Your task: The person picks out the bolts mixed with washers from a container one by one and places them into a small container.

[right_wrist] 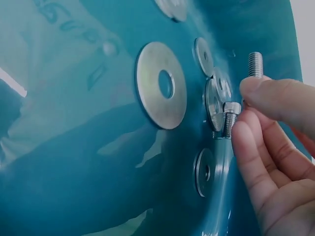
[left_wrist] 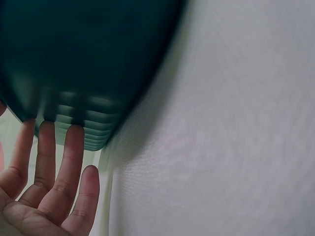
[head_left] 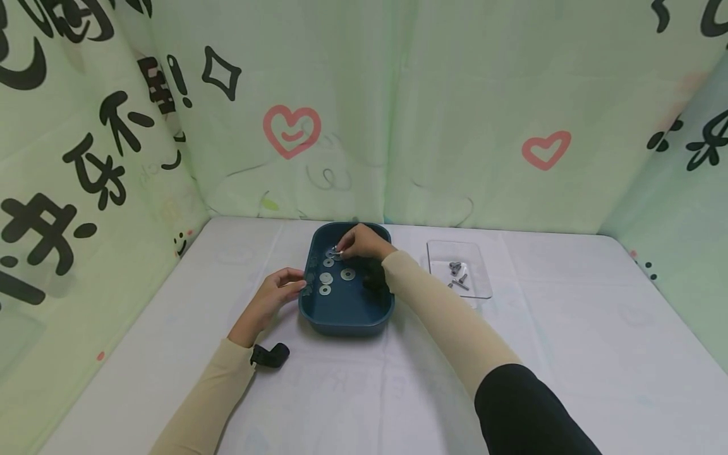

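A dark teal plastic basin [head_left: 347, 327] stands on the white table, with several flat metal washers [right_wrist: 150, 101] lying inside it. My right hand [head_left: 364, 242] is over the basin's far left part. In the right wrist view, its thumb and fingers pinch a threaded bolt [right_wrist: 255, 65], whose lower end the fingers hide. Close by its fingertips is a socket-head screw [right_wrist: 230, 120]; whether they touch it is unclear. At the basin's left side is my left hand [head_left: 277, 292]. Its nearly straight fingers [left_wrist: 74, 147] touch the ribbed outer wall.
To the basin's right, a clear plastic box [head_left: 480, 281] contains several metal screws [head_left: 455, 268]. A white cloth [head_left: 341, 404] covers the table. Pale green printed curtains [head_left: 455, 126] hang behind it and at both sides.
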A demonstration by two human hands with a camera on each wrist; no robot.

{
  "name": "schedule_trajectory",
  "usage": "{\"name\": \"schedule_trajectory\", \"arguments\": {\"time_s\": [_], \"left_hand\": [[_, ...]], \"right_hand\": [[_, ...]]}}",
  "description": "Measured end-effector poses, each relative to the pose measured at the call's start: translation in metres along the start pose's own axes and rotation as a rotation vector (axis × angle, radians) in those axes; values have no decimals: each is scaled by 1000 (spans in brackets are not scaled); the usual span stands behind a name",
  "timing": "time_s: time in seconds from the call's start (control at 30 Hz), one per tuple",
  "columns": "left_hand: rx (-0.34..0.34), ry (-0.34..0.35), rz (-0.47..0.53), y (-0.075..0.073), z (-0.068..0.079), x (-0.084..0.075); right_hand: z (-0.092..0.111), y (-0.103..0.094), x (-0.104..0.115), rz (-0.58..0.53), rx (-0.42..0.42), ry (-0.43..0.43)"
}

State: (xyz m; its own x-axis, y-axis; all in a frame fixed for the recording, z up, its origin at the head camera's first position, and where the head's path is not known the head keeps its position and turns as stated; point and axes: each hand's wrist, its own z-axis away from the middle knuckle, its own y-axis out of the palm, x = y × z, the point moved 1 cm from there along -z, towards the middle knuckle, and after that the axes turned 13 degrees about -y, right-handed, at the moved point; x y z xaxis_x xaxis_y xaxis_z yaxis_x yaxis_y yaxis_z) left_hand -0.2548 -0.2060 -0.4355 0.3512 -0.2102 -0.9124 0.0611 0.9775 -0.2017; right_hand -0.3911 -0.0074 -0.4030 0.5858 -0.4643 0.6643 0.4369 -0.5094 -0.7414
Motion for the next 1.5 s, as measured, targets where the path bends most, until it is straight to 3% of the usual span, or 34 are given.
{"name": "schedule_trajectory", "arguments": {"time_s": [0.33,0.8,1.1,1.5], "left_hand": [[13,1,8,0,0,0],[42,28,-3,-1,-2,2],[40,25,3,-1,0,2],[20,1,3,-2,-2,2]], "right_hand": [[-1,-1,-1,-152,-13,-9],[6,-3,6,-260,-10,-1],[12,-12,17,-304,14,-48],[28,-35,37,-281,25,-65]]}}
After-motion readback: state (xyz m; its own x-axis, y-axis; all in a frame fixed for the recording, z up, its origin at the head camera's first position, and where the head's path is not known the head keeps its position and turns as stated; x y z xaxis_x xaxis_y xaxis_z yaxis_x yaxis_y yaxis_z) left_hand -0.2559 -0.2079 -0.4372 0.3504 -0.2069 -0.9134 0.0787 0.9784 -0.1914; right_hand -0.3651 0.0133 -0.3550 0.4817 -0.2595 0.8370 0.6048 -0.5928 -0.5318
